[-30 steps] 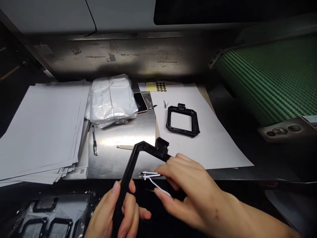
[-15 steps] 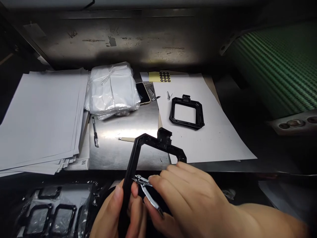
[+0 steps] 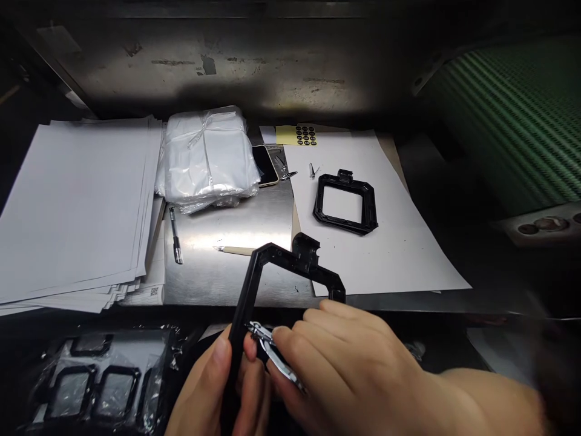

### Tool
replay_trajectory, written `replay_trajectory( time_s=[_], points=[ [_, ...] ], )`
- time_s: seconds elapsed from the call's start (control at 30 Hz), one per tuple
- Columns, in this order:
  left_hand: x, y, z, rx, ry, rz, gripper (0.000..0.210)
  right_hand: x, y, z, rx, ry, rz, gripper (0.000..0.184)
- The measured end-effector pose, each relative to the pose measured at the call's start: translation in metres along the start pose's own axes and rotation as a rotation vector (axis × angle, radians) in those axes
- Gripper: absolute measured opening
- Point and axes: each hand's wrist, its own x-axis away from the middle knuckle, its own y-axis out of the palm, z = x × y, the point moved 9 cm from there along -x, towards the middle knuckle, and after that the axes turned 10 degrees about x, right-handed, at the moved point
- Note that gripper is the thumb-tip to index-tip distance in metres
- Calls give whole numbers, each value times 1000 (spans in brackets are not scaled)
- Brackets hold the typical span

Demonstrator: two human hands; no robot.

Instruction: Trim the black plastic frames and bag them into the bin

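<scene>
My left hand grips the left bar of a black plastic frame, held tilted above the table's front edge. Inside the frame opening, my right hand holds small metal clippers, their jaws touching the inner edge of the left bar by my left thumb. A second black frame lies flat on a white sheet further back.
A stack of white paper lies left, a bundle of clear bags and a phone behind. A pen, a thin stick, a yellow sticker sheet. Bagged black frames at lower left. A green belt at right.
The clippers moved from beside the frame into its opening, against the left bar. Both hands and the frame dropped slightly lower, and the view tilted down a little.
</scene>
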Motion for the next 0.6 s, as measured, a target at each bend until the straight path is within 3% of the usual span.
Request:
replay_trajectory(
  time_s=[0.4,0.6],
  points=[
    [-3,12,4,48,34,-86,37,3,4,0,-68,-45,-89,20],
    [-3,11,2,38,-2,-81,36,3,7,8,-252,-75,-131,17]
  ],
)
